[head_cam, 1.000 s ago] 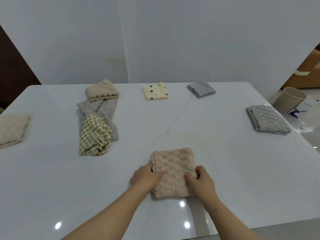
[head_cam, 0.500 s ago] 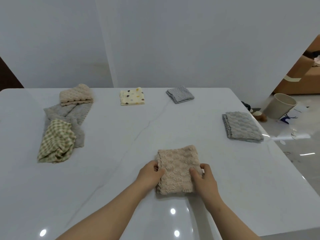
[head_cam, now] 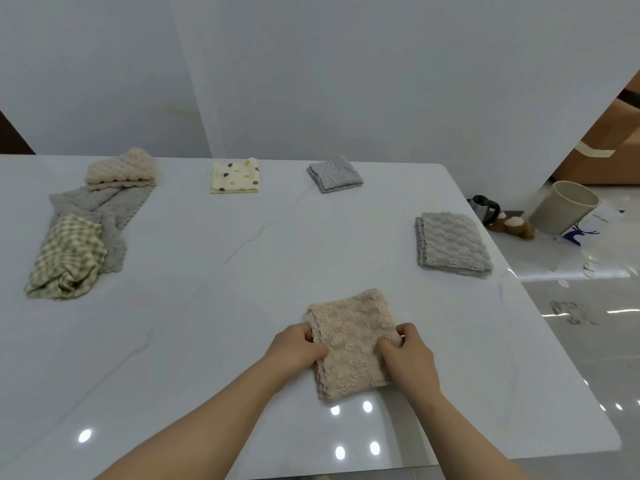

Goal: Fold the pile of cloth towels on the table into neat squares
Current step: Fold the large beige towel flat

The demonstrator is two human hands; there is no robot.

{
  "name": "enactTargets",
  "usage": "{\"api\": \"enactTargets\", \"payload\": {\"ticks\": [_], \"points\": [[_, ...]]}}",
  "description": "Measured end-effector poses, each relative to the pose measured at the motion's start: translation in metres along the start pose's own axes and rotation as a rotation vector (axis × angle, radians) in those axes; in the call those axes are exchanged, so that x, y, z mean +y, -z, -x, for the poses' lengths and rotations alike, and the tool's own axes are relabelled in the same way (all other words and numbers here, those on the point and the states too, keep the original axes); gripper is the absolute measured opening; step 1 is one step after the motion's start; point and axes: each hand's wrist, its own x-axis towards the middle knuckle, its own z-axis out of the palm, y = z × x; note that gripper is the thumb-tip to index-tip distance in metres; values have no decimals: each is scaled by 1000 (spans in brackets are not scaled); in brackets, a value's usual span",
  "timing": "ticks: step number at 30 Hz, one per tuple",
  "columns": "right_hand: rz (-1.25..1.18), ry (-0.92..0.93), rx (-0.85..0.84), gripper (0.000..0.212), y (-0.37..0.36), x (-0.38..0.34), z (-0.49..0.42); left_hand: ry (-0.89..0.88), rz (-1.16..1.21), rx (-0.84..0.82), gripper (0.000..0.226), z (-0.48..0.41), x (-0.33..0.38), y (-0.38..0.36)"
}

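Observation:
A folded beige textured towel (head_cam: 349, 337) lies on the white table (head_cam: 214, 306) near its front edge. My left hand (head_cam: 296, 349) grips the towel's left edge, fingers curled over it. My right hand (head_cam: 407, 355) pinches its right edge with thumb on top. At the far left lies the unfolded pile: a green checked cloth (head_cam: 65, 258) on a grey towel (head_cam: 104, 209), with a beige towel (head_cam: 121, 169) behind them.
Folded squares rest on the table: a cream dotted cloth (head_cam: 234, 176) and a small grey one (head_cam: 335, 173) at the back, a larger grey one (head_cam: 452, 242) at the right. Off the right edge, on the floor, stand a beige bin (head_cam: 562, 207) and a kettle (head_cam: 485, 207).
Both hands stay on the beige towel's sides. The camera has swung right, so the far-left cloth has left the view and the floor at the right shows more.

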Motion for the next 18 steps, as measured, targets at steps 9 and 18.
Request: {"api": "enactTargets", "payload": {"ticks": [9, 18], "points": [[273, 178, 157, 46, 2, -8, -2, -123, -145, 287, 25, 5, 6, -1], [385, 489, 25, 39, -31, -50, 3, -214, -586, 398, 31, 10, -4, 44]]}}
